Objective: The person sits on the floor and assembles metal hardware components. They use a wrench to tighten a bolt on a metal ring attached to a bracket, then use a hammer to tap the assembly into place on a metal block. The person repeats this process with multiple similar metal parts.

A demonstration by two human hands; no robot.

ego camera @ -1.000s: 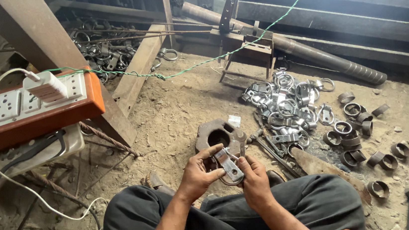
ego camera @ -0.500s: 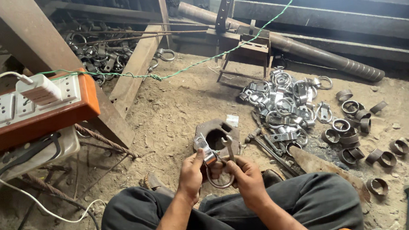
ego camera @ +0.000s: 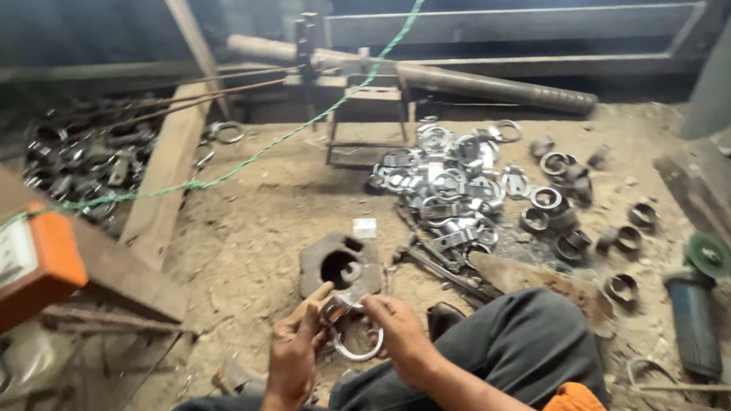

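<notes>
I sit on a dirt floor with dark trousers over my knees. My left hand [ego camera: 293,349] and my right hand [ego camera: 400,331] both grip a shiny metal ring clamp [ego camera: 348,330] between them, its round loop hanging down. Just beyond my fingers lies a rusty iron block [ego camera: 340,264] with a round hole in it, flat on the ground.
A pile of shiny metal clamps [ego camera: 453,184] and several rusty rings [ego camera: 567,213] lie to the right. An angle grinder [ego camera: 696,312] rests at the far right. An orange power strip [ego camera: 10,266] sits left, a green cord [ego camera: 287,137] crosses the floor, and a wooden plank [ego camera: 162,176] lies beside dark scrap.
The view has swung to the right, pushing the power strip to the left edge. My hands have lowered slightly toward my lap and still hold the clamp, its loop now hanging down.
</notes>
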